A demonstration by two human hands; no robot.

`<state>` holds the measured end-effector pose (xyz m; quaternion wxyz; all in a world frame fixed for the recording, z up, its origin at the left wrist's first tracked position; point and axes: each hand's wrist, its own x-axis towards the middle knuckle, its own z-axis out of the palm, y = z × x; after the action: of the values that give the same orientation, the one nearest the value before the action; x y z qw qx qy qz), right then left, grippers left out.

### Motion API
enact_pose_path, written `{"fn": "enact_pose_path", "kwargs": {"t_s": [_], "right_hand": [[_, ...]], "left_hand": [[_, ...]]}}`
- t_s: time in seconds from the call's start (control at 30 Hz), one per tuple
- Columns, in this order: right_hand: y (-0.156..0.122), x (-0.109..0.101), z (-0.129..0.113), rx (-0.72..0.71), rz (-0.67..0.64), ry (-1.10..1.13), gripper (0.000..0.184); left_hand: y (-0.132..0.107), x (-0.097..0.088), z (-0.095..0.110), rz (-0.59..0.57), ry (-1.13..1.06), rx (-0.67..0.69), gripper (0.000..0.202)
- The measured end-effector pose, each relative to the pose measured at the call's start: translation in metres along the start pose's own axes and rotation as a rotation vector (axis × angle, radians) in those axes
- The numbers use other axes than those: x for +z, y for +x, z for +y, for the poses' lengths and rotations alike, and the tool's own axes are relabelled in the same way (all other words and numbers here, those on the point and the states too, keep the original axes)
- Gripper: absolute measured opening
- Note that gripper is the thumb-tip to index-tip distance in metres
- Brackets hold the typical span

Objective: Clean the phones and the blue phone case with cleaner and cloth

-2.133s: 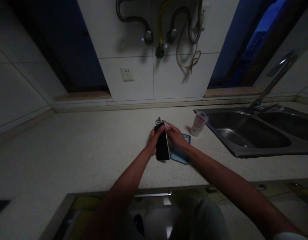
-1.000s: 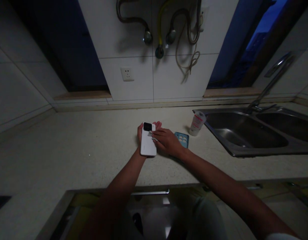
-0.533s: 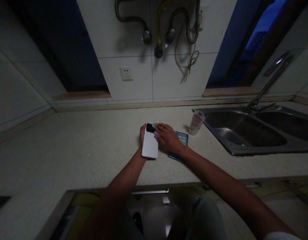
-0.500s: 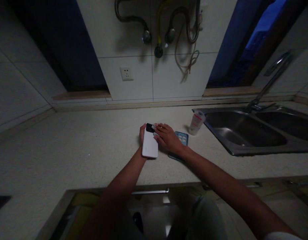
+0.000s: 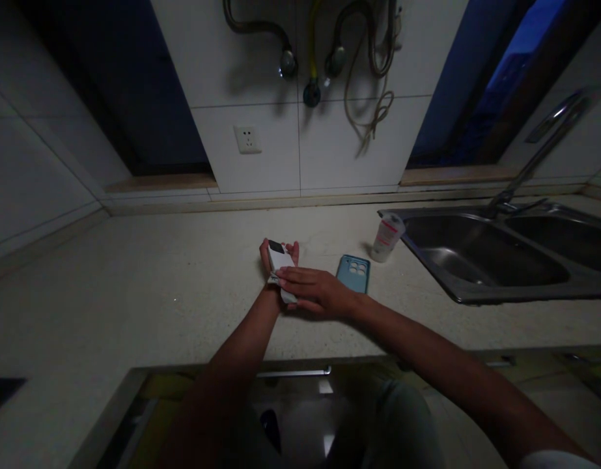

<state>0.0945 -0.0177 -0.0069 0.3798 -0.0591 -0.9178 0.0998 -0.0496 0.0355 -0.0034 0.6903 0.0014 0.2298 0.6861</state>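
My left hand (image 5: 264, 255) is closed around a white smartphone (image 5: 280, 258) from beneath, its back and dark camera block turned up. Fingertips show along both edges of the phone. Across the lower half of the phone lies my right hand (image 5: 324, 292), pressing a crumpled white wipe (image 5: 287, 297) against it. The wipe sticks out at the phone's lower end, partly covered by the fingers. Beside the right wrist a blue phone case (image 5: 353, 276) with round camera cut-outs lies on the counter.
A clear plastic cup with red print (image 5: 387, 238) stands near the steel double sink (image 5: 456, 298). The tap (image 5: 534, 159) rises behind the basins. Both hands are above the pale countertop (image 5: 173, 280). A wall socket (image 5: 247, 140) and hanging hoses (image 5: 363, 29) are at the back.
My right hand has slid from the camera block down to the phone's lower end with the wipe. The phone has shifted left and tilted, and more of the blue case shows.
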Motion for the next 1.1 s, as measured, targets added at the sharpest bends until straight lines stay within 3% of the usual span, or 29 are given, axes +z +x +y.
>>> {"fn": "enact_pose_path", "kwargs": {"t_s": [0.2,0.33,0.47,0.53,0.67,0.8,0.97,1.1], "right_hand": [[-0.008,-0.009,0.013,0.177,0.011,-0.024,0.040],[-0.010,-0.014,0.014,0.372,0.027,-0.088,0.032],[-0.006,-0.013,0.008,0.586,0.037,-0.043,0.029],[-0.005,-0.011,0.010,0.692,0.101,0.028,0.030],[-0.007,-0.007,0.023,0.961,0.300,0.193,0.018],[-0.010,-0.007,0.034,1.182,0.374,0.435,0.019],[-0.007,-0.012,0.027,1.217,0.350,0.640,0.031],[-0.004,-0.019,0.026,1.177,0.338,0.749,0.034]], "left_hand": [[-0.006,0.004,-0.003,0.055,0.042,0.086,0.043],[-0.005,0.006,-0.004,0.094,0.041,0.174,0.040],[0.002,0.003,-0.001,0.075,0.061,0.170,0.042],[0.005,0.001,0.001,0.077,0.080,0.163,0.041],[0.005,0.000,0.003,-0.031,0.094,0.151,0.032],[0.001,0.002,0.003,-0.137,0.114,0.082,0.023],[-0.007,0.004,0.001,-0.267,0.203,-0.037,0.041],[-0.010,0.006,0.000,-0.328,0.210,-0.056,0.041]]}}
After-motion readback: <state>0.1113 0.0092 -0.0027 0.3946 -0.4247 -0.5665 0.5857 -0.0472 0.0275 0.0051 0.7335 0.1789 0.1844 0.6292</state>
